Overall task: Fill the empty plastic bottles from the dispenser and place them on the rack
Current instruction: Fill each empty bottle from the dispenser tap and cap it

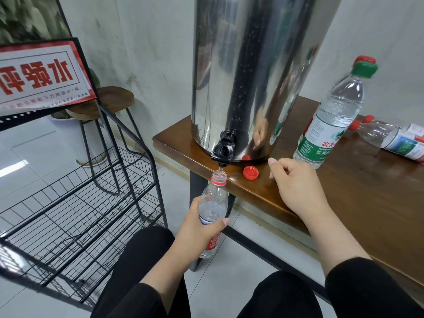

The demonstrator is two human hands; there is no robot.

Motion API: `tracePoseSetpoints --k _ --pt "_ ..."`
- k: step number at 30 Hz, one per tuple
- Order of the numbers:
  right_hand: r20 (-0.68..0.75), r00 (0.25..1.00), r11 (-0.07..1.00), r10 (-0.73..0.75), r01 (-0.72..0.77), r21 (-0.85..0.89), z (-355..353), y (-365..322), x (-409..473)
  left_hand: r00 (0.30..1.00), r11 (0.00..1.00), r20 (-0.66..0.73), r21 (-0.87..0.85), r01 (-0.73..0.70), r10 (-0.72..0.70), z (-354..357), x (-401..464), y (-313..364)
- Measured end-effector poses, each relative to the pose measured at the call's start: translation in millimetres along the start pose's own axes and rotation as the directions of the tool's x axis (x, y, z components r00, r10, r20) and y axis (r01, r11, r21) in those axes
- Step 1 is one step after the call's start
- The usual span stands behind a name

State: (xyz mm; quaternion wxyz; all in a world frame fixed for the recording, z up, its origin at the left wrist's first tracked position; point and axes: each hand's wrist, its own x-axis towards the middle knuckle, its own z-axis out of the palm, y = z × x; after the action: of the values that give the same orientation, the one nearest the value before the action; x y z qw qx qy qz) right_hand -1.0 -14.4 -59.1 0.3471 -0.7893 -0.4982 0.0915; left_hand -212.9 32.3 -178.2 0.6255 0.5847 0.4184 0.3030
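Observation:
My left hand (197, 228) grips an uncapped clear plastic bottle (214, 203) with a red neck ring, upright under the black tap (223, 150) of the tall steel dispenser (250, 74). The bottle's mouth sits just below the spout, and water shows inside the bottle. Its red cap (251, 172) lies on the wooden table (344, 191) near the edge. My right hand (296, 182) rests on the table beside the cap with fingers loosely curled, holding nothing. The black wire rack (75, 203) stands to the left.
A green-capped bottle (332, 120) stands upright right of the dispenser, with a red-capped one behind it. Two red-capped bottles (394, 138) lie on their sides at the far right. A red and white sign (41, 74) tops the rack. A wooden stool (107, 102) stands behind.

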Motion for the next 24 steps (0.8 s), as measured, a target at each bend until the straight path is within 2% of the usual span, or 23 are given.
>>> tracePoseSetpoints --k 24 --pt "0.005 1.000 1.000 0.011 -0.011 -0.012 -0.8 -2.5 -1.3 1.000 1.000 -0.004 -0.010 -0.023 0.023 -0.6 -1.3 2.7"
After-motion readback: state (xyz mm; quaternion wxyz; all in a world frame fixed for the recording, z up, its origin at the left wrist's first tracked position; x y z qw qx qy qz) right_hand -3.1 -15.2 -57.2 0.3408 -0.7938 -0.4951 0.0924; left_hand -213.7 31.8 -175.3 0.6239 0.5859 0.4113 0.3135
